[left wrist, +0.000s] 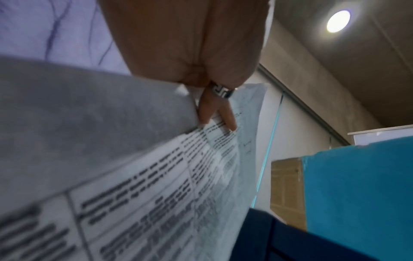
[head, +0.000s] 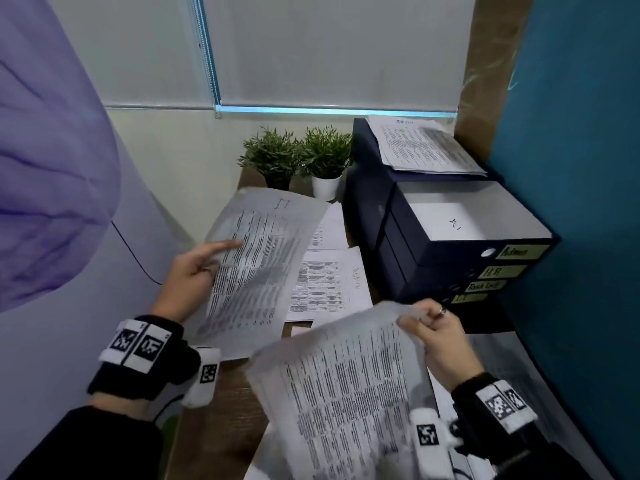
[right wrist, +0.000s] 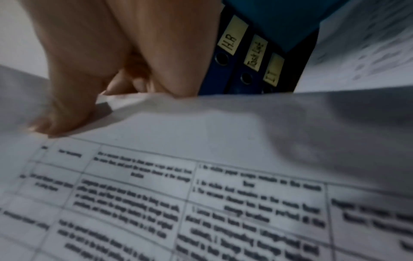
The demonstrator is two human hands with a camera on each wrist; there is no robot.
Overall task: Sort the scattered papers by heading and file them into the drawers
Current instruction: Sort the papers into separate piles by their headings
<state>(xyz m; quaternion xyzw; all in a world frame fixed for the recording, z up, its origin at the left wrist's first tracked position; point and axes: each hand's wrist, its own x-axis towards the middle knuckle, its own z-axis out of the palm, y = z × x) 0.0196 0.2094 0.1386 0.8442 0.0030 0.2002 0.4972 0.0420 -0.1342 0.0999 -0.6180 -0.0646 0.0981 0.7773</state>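
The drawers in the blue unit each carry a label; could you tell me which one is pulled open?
The top drawer, labelled Admin: it juts forward with a white sheet visible inside, while the other three sit closed beneath it.

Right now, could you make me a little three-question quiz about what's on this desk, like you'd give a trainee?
1. True or false: the top drawer of the drawer unit is pulled open.
2. Multiple choice: what lies on top of the drawer unit? A) a plant B) a printed sheet C) a mug
3. Fill in: the left hand and the right hand each hold a ____.

Key:
1. True; it is the one labelled Admin.
2. B
3. A printed paper: one in the left, another in the right.
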